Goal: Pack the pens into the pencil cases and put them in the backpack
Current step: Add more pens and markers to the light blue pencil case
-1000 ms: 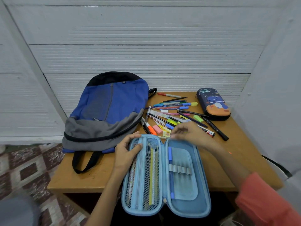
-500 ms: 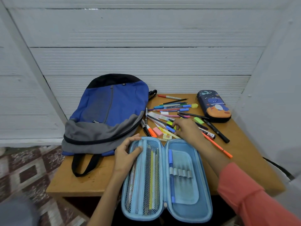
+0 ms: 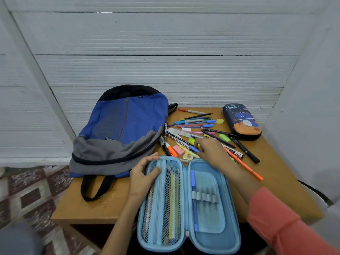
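Packing stands at an early stage, by the look of it.

- **Item one:** light blue pencil case (image 3: 228,234), lying open at the near edge of the surface (image 3: 287,181). Its left mesh pocket holds a few pens and pencils. Its right half holds one blue pen (image 3: 194,199) in the elastic loops, with the other loops unfilled.
- **Item two:** loose pens (image 3: 195,122), many, heaped just beyond the open case, not yet packed.
- **Item three:** dark printed pencil case (image 3: 241,122), closed, at the far right.
- **Item four:** backpack (image 3: 125,126), far left, lying flat, with both cases outside it.

Your left hand (image 3: 141,177) grips the open case at its far left corner, fingers curled over the rim and thumb pressed on the mesh. Your right hand (image 3: 211,150) sits on the near end of the heap, fingers bent down onto a short blue-capped pen (image 3: 194,149). Whether they pinch it cannot be told. An orange pen (image 3: 244,167) lies just right of that wrist.
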`<state>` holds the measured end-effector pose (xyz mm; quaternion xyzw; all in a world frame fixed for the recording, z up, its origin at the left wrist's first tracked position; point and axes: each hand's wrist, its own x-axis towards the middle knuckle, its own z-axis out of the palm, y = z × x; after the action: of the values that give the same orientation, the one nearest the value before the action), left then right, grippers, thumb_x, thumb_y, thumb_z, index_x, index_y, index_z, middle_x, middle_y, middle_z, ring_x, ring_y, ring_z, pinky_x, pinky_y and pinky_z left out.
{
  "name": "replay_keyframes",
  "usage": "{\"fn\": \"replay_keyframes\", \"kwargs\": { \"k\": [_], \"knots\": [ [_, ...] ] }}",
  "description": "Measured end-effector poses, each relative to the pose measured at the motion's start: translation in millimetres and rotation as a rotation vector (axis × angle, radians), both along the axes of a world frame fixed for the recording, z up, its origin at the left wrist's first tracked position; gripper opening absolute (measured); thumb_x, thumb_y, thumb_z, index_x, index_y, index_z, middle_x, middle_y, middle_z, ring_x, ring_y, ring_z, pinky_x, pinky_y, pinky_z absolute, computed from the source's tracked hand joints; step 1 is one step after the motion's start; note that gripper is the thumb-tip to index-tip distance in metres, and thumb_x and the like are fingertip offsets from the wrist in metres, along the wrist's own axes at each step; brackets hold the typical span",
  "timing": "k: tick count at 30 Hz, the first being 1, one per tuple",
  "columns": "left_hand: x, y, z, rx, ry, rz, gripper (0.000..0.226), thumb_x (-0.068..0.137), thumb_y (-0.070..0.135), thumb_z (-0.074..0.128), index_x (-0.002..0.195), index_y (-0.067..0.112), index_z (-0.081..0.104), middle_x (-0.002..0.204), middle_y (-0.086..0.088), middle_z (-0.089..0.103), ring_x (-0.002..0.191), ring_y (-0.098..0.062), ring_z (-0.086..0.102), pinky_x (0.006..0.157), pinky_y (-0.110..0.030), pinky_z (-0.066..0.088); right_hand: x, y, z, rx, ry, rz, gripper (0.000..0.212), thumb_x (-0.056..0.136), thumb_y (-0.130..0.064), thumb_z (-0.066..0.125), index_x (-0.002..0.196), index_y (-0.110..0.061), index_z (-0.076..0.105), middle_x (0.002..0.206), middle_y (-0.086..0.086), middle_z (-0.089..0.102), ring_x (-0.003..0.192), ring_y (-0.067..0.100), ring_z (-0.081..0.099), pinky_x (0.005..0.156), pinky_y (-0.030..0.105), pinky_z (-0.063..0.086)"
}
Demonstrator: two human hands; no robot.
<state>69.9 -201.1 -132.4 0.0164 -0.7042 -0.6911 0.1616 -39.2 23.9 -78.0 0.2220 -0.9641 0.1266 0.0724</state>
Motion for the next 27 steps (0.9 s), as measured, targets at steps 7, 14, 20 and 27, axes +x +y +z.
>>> {"fn": "replay_keyframes", "kwargs": {
  "k": [7,14,20,27],
  "knots": [
    [0,0,0,-0.011,0.011,-0.004,0.027,0.08,-0.004,0.072,0.097,0.018,0.071,0.125,0.004,0.065,0.118,-0.007,0.06,0.096,-0.02,0.048,11,8,30,-0.589,0.221,-0.019,0.036,0.078,-0.004,0.065,0.113,-0.011,0.064,0.077,-0.002,0.052,0.065,0.011,0.047,0.057,0.028,0.04],
    [0,-1,-2,-0.033,0.017,-0.002,0.028,0.081,-0.008,0.069,0.098,0.015,0.069,0.124,0.002,0.066,0.118,-0.007,0.06,0.096,-0.018,0.047,24,22,52,-1.004,-0.179,-0.031,0.053,0.082,0.006,0.064,0.127,-0.02,0.052,0.07,0.003,0.054,0.063,0.026,0.067,0.06,0.035,0.058],
    [4,0,0,-0.065,0.016,-0.002,0.031,0.082,-0.007,0.069,0.096,0.021,0.068,0.121,0.001,0.066,0.117,-0.006,0.06,0.095,-0.015,0.046,42,23,31,-1.031,-0.461,-0.051,0.046,0.081,0.007,0.069,0.124,-0.005,0.058,0.07,0.006,0.055,0.056,0.02,0.064,0.051,0.028,0.056],
    [1,0,2,-0.063,0.007,0.0,0.031,0.082,-0.006,0.069,0.097,0.022,0.068,0.122,-0.001,0.066,0.118,-0.008,0.06,0.1,-0.023,0.046,48,12,15,-1.003,-0.537,-0.113,0.044,0.081,0.004,0.071,0.121,-0.007,0.057,0.094,0.012,0.056,0.064,0.027,0.067,0.056,0.034,0.06]
  ]
}}
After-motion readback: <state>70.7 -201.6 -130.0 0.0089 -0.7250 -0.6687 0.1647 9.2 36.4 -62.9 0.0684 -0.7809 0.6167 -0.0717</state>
